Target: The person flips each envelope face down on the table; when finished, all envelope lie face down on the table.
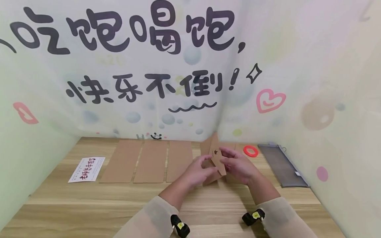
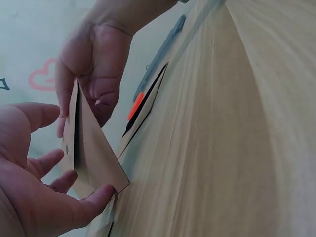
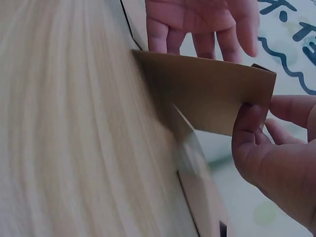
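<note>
A folded brown kraft-paper packet (image 1: pixel 219 162) stands on edge between the hands. It has a dark inside and a small printed mark on its front flap. My right hand (image 1: pixel 239 165) pinches one end of it; the right wrist view shows the thumb on the packet's broad face (image 3: pixel 202 94) and fingers behind. My left hand (image 1: pixel 196 170) is beside the opposite side, fingers spread, its thumb touching a lower edge in the left wrist view. Several flat brown kraft-paper pieces (image 1: pixel 150 162) lie in a row to the left, and another (image 1: pixel 233 178) lies partly hidden under the right hand.
A white card with red handwriting (image 1: pixel 88 169) lies at the left of the wooden table (image 1: pixel 119 208). Right of the hands are a red ring (image 1: pixel 250 151) and a grey mesh pouch (image 1: pixel 282 167). A printed curtain (image 1: pixel 190 122) hangs behind the table.
</note>
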Available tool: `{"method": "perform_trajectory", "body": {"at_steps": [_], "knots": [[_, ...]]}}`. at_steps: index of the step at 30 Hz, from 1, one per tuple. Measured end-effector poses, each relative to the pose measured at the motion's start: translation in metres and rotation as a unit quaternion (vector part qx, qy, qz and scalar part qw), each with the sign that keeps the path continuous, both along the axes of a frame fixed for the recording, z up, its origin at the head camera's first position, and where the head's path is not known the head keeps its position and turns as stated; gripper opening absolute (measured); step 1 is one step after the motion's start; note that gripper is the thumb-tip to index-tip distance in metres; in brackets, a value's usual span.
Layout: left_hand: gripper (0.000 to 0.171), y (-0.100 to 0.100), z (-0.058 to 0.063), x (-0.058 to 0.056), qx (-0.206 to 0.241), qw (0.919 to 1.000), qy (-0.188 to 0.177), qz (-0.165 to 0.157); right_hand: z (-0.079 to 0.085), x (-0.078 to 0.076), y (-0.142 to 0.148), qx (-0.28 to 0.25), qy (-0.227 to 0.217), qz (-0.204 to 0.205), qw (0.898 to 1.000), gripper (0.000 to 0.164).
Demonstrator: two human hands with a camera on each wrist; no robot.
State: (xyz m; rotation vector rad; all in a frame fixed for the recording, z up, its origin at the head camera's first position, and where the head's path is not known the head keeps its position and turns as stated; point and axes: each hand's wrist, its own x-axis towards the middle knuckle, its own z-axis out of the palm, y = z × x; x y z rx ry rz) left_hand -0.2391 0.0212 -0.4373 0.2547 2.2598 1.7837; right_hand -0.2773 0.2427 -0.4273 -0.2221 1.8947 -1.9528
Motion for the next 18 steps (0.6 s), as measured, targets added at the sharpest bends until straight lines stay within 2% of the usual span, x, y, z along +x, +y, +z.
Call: {"method": "perform_trajectory", "body": {"at_steps": [7, 11, 18], "knots": [[0.064, 0.002, 0.002, -0.001, 0.034, 0.9994, 0.005, 0.010, 0.004, 0.006, -0.010, -0.017, -0.010, 0.003, 1.000, 0.065], [0.066, 0.003, 0.004, 0.000, 0.061, 0.9981, 0.004, 0.001, 0.006, 0.012, -0.018, -0.021, -0.017, 0.005, 1.000, 0.066], [0.066, 0.004, 0.004, 0.000, 0.069, 0.9975, 0.007, -0.013, 0.005, 0.017, -0.026, 0.002, -0.016, 0.010, 1.000, 0.063]]}}
